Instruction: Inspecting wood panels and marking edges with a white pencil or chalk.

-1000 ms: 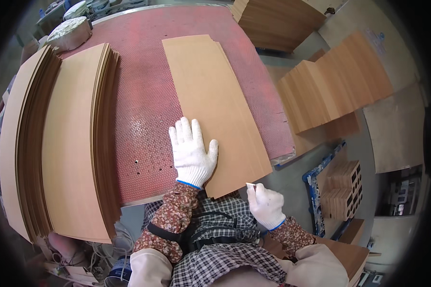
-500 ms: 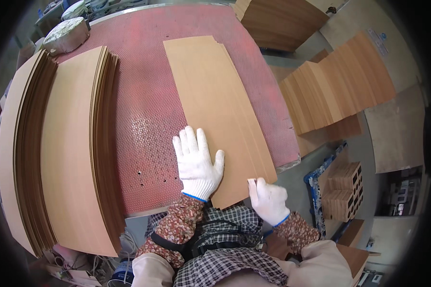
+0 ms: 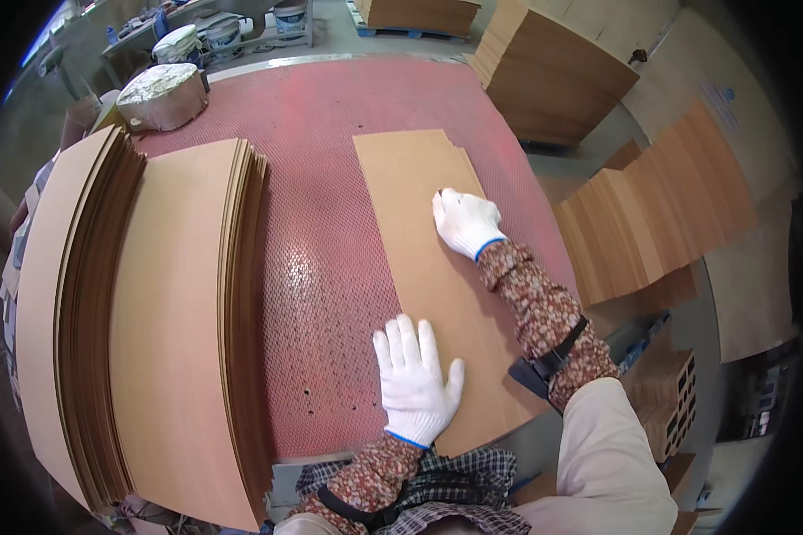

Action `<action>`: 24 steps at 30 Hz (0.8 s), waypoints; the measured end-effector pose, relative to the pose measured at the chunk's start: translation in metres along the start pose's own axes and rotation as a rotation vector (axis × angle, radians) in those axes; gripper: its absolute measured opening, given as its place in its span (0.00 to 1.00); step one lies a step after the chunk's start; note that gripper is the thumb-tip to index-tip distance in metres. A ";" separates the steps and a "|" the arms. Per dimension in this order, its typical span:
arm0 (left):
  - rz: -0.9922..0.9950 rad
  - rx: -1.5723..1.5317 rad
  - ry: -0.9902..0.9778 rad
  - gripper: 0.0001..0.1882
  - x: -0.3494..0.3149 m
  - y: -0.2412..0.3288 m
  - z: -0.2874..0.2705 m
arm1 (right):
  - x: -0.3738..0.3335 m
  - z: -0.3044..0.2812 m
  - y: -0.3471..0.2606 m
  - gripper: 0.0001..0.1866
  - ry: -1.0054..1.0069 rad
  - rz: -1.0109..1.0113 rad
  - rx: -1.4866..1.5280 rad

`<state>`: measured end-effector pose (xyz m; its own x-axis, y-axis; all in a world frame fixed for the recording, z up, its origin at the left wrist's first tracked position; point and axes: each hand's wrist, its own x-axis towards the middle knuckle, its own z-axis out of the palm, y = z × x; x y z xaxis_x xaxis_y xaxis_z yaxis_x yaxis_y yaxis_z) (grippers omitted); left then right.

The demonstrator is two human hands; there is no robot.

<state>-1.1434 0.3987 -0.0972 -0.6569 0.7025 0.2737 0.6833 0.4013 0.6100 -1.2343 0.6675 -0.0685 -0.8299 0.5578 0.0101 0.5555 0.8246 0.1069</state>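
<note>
A long light-brown wood panel, its far right corner stepped, lies on a red mesh-textured table. My left hand, in a white knit glove, rests flat across the panel's near left edge with its fingers stretched out. Farther up the panel is my right hand, also gloved. Its fingers are curled closed over the panel surface; whatever they may hold is too small or hidden to make out.
Two tall stacks of similar panels, one nearer and one at the far left, stand on the table. A foil-like wrapped round bundle sits behind them. Right of the table are a fanned panel stack and a large board stack.
My right hand has moved from the panel's near right corner up toward its far end, fingers still closed. My left hand keeps its flat place on the panel. The view has shifted.
</note>
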 end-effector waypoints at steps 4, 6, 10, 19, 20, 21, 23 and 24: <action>-0.011 -0.023 -0.040 0.44 0.002 0.000 -0.003 | 0.063 -0.005 -0.002 0.19 -0.011 -0.063 0.014; -0.017 -0.036 -0.057 0.44 0.003 0.000 -0.005 | 0.088 -0.008 -0.006 0.20 -0.040 -0.053 -0.001; -0.024 -0.046 -0.072 0.44 0.004 0.000 -0.006 | 0.132 -0.016 -0.015 0.22 -0.113 0.046 0.050; -0.016 -0.065 -0.022 0.44 0.000 -0.001 0.000 | 0.097 -0.010 -0.012 0.22 -0.031 0.007 0.034; -0.007 -0.058 0.002 0.44 0.001 -0.001 0.000 | 0.082 -0.009 -0.010 0.27 -0.057 0.041 0.071; -0.007 -0.054 0.022 0.43 0.000 -0.001 0.001 | 0.066 -0.008 -0.007 0.26 -0.073 0.037 0.065; -0.001 -0.044 0.026 0.43 -0.001 -0.001 0.002 | 0.025 -0.004 -0.004 0.25 -0.031 0.061 0.052; 0.002 -0.038 0.039 0.43 -0.001 -0.001 0.003 | 0.005 -0.003 -0.001 0.24 -0.021 0.035 0.023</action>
<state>-1.1428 0.3995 -0.1005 -0.6683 0.6792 0.3035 0.6725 0.3772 0.6368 -1.2390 0.6690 -0.0661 -0.8090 0.5878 -0.0075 0.5852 0.8065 0.0840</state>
